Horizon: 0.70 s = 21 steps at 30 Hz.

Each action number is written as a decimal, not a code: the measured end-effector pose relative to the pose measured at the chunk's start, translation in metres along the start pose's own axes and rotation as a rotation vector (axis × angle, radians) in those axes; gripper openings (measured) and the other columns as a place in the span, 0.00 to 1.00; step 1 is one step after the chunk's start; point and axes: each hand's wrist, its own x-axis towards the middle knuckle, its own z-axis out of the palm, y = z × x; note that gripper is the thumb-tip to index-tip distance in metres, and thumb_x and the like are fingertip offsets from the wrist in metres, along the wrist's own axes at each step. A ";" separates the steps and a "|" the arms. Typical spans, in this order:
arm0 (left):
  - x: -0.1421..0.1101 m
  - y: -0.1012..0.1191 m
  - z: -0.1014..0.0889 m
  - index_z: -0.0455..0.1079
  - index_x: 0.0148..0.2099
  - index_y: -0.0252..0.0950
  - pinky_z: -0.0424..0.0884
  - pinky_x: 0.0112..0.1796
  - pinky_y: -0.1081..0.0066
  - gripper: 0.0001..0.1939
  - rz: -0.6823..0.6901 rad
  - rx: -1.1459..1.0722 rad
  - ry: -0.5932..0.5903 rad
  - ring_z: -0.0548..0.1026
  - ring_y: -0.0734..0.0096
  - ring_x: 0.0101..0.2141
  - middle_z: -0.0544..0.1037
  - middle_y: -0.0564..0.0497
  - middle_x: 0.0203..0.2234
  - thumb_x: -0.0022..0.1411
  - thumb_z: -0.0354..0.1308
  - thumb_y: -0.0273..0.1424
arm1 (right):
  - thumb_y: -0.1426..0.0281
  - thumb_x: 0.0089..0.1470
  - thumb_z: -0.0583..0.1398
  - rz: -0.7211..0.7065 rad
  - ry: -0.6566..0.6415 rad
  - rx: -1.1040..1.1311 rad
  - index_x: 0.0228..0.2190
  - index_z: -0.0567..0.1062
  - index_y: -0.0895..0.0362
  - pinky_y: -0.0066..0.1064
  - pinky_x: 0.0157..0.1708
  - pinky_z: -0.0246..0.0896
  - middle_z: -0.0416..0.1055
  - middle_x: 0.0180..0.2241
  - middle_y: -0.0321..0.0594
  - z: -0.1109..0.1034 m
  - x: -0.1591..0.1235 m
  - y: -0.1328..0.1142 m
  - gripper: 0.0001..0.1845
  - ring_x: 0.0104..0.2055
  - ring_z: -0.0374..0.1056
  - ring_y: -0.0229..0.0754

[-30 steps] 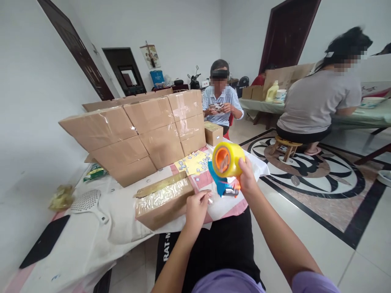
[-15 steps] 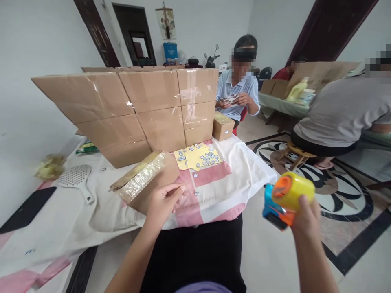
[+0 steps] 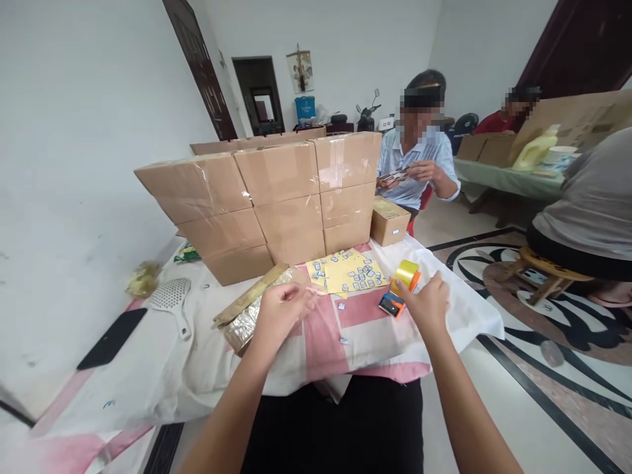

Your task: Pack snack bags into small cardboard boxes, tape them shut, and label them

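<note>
A tape dispenser with a yellow roll (image 3: 407, 273) and an orange and blue body rests on the cloth-covered table. Beside it is my right hand (image 3: 428, 304), its thumb close to the roll and its fingers spread apart. My left hand (image 3: 284, 313) is closed in a pinch over a taped cardboard box (image 3: 247, 320); whatever lies between its fingertips is too small to make out. Just beyond, a yellow sheet (image 3: 336, 273) carries several small blue-edged labels. One loose label (image 3: 342, 306) lies on the cloth in front of it.
Stacked cardboard boxes (image 3: 291, 224) wall off the far side. A smaller box (image 3: 390, 220) stands at their right. Leftward lie a white skimmer (image 3: 172, 299) and a black flat object (image 3: 112, 339). A person (image 3: 419, 148) sits behind; another person (image 3: 587, 191) sits on a stool.
My right hand has brought the tape dispenser from the right over to the table and loosened its fingers from it. My left hand stays pinched by the box. The view has swung left.
</note>
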 end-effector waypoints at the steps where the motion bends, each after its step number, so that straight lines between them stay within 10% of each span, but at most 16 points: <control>1: 0.000 0.001 -0.001 0.73 0.23 0.35 0.56 0.23 0.75 0.20 -0.002 -0.009 -0.003 0.62 0.77 0.19 0.70 0.56 0.16 0.59 0.61 0.45 | 0.50 0.45 0.70 -0.096 0.060 -0.056 0.62 0.63 0.60 0.72 0.59 0.54 0.63 0.59 0.66 -0.003 -0.013 -0.010 0.49 0.65 0.54 0.78; 6: -0.009 -0.002 0.000 0.76 0.27 0.34 0.62 0.24 0.75 0.22 -0.015 -0.085 -0.084 0.68 0.75 0.21 0.79 0.51 0.22 0.58 0.65 0.49 | 0.65 0.58 0.65 -0.728 -0.214 0.128 0.65 0.61 0.43 0.57 0.54 0.68 0.70 0.56 0.48 0.007 -0.090 -0.081 0.37 0.57 0.69 0.59; 12: -0.034 -0.011 -0.005 0.77 0.30 0.33 0.61 0.22 0.75 0.21 0.012 -0.105 -0.152 0.68 0.75 0.20 0.79 0.50 0.23 0.60 0.63 0.48 | 0.75 0.62 0.61 -0.794 -0.157 0.451 0.43 0.80 0.45 0.43 0.40 0.72 0.76 0.37 0.39 0.011 -0.116 -0.138 0.13 0.39 0.75 0.48; 15: -0.042 -0.013 -0.012 0.79 0.41 0.33 0.56 0.18 0.75 0.23 -0.062 -0.117 -0.226 0.65 0.76 0.18 0.81 0.50 0.25 0.58 0.64 0.49 | 0.70 0.60 0.64 -0.732 -0.188 0.543 0.33 0.81 0.46 0.41 0.33 0.71 0.76 0.31 0.37 -0.009 -0.104 -0.151 0.07 0.33 0.74 0.47; 18: -0.047 -0.026 -0.017 0.75 0.53 0.32 0.54 0.17 0.76 0.30 -0.173 -0.087 -0.200 0.63 0.76 0.16 0.79 0.52 0.21 0.55 0.65 0.48 | 0.66 0.65 0.59 -0.674 0.041 0.654 0.31 0.75 0.47 0.38 0.33 0.68 0.71 0.27 0.34 -0.038 -0.066 -0.155 0.09 0.30 0.69 0.42; 21: -0.058 -0.052 -0.009 0.75 0.48 0.32 0.53 0.17 0.76 0.25 -0.235 -0.119 -0.276 0.61 0.77 0.14 0.75 0.54 0.16 0.57 0.63 0.47 | 0.61 0.63 0.59 -0.513 0.173 0.608 0.29 0.71 0.51 0.32 0.29 0.64 0.65 0.24 0.33 -0.065 0.004 -0.154 0.11 0.26 0.64 0.39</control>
